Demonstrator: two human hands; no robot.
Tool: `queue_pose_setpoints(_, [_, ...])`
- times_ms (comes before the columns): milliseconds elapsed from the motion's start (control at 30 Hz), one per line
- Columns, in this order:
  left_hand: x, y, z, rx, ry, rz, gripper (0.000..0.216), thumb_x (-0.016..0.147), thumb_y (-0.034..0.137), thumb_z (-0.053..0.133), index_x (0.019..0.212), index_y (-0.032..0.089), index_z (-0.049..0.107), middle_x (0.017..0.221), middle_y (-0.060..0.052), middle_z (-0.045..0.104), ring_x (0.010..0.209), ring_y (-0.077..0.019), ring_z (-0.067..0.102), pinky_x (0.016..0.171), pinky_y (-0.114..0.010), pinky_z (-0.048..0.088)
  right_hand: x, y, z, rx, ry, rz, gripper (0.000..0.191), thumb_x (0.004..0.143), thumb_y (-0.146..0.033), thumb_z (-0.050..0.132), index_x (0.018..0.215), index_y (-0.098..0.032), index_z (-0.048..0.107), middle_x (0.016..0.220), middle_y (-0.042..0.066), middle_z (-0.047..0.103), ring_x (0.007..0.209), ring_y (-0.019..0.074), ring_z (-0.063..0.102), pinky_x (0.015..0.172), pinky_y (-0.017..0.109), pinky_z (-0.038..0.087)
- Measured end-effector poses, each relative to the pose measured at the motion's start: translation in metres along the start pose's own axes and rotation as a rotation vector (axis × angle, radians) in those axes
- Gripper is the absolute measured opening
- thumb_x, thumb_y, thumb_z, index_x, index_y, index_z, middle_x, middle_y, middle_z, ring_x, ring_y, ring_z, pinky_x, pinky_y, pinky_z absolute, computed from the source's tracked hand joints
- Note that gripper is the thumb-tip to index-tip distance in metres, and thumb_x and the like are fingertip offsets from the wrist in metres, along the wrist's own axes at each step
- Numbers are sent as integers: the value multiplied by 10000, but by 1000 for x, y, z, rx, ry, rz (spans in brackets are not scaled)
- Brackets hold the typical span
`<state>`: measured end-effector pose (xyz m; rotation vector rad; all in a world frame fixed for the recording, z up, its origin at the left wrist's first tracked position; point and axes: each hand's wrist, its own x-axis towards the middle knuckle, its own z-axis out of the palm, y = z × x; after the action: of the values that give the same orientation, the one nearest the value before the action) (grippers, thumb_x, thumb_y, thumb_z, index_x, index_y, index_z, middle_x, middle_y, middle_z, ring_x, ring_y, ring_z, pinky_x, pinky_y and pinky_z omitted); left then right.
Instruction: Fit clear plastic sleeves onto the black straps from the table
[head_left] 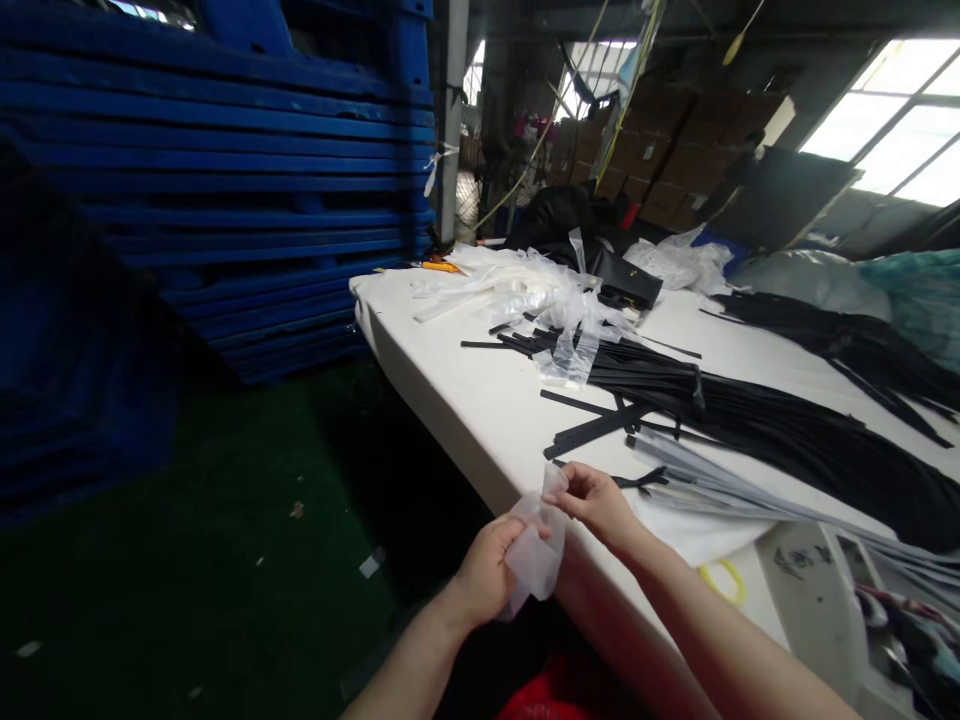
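A thin, translucent plastic sheet (536, 565), possibly a bag, is held at the table's near edge. My left hand (487, 565) is closed around its crumpled lower part. The thumb and fingers of my right hand (596, 500) pinch its upper corner. Just past my right hand, loose black strips (592, 430) lie on the white table (442, 400). A bundle of grey strips (697, 475) rests close to my right forearm.
Long black strip bundles (780, 410) stretch across the table. Clear plastic pieces (517, 280) and an orange-handled tool (440, 266) lie at the far end. A white box (814, 590) stands at right. Blue pallets (262, 190) are stacked left, beside the green floor (247, 590).
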<state>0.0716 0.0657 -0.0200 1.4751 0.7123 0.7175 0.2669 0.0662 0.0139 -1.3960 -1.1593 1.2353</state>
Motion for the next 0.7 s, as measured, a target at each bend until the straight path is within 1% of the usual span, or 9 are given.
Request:
queue_pose_setpoints(67, [6, -9, 3, -64, 60, 6, 245, 881, 236, 587, 1063, 152, 729, 1105, -97, 692, 969, -227, 658, 850, -327, 526, 13, 3, -7, -84, -36, -8, 408, 673, -493, 804, 698, -184, 539, 608, -23, 594, 539, 103, 515, 538, 240, 415])
queue_pose_setpoints(133, [10, -16, 4, -108, 132, 45, 237, 880, 227, 595, 1067, 157, 724, 1152, -99, 679, 1031, -236, 648, 894, -336, 516, 32, 4, -21, -297, -2, 1, 410, 736, -567, 715, 771, -177, 593, 631, -2, 618, 534, 121, 539, 538, 258, 447])
queue_pose_setpoints(233, [11, -19, 0, -103, 195, 79, 234, 858, 217, 622, 1057, 166, 733, 1163, -105, 674, 1064, -250, 640, 923, -349, 508, 74, 2, -57, -671, 235, 49, 436, 814, -570, 584, 933, -156, 654, 794, 74, 694, 629, 175, 615, 616, 318, 510])
queue_pose_setpoints(333, [8, -15, -8, -81, 226, 92, 248, 828, 201, 643, 1049, 175, 752, 1185, -116, 668, 1069, -256, 641, 943, -353, 503, 118, -1, -102, -862, 469, 90, 422, 872, -439, 516, 1138, -123, 605, 1104, 194, 660, 953, 287, 633, 817, 425, 500])
queue_pose_setpoints(400, [5, -10, -14, -76, 223, 98, 245, 824, 196, 645, 1040, 181, 759, 1178, -114, 673, 1064, -255, 645, 945, -350, 504, 142, -3, -129, -989, 556, 111, 485, 863, -340, 545, 1287, -106, 528, 1343, 260, 519, 1173, 359, 538, 940, 478, 438])
queue_pose_setpoints(467, [1, -4, -18, -80, 202, 101, 229, 829, 209, 651, 1027, 186, 763, 1165, -108, 682, 1063, -256, 647, 949, -349, 504, 160, -5, -149, -1096, 550, 142, 591, 832, -249, 591, 1383, -86, 452, 1459, 289, 389, 1242, 393, 481, 980, 495, 405])
queue_pose_setpoints(500, [-1, -2, -20, -87, 194, 97, 217, 831, 220, 657, 1018, 185, 763, 1152, -106, 688, 1055, -257, 649, 948, -351, 504, 167, -6, -156, -1142, 523, 162, 629, 818, -218, 613, 1403, -74, 433, 1470, 300, 366, 1229, 393, 492, 975, 493, 411])
queue_pose_setpoints(567, [-5, 1, -21, -102, 187, 75, 203, 835, 243, 671, 1005, 179, 761, 1127, -107, 696, 1029, -258, 657, 934, -356, 512, 177, -7, -165, -1232, 463, 201, 635, 817, -207, 647, 1402, -75, 438, 1448, 285, 397, 1166, 356, 542, 947, 483, 444])
queue_pose_setpoints(700, [-10, 0, -24, -96, 190, 24, 210, 827, 235, 686, 1014, 171, 756, 1108, -112, 695, 1003, -259, 665, 903, -356, 525, 182, -4, -173, -1417, 386, 259, 428, 914, -335, 629, 1289, -150, 539, 1297, 129, 555, 1073, 247, 600, 907, 460, 511])
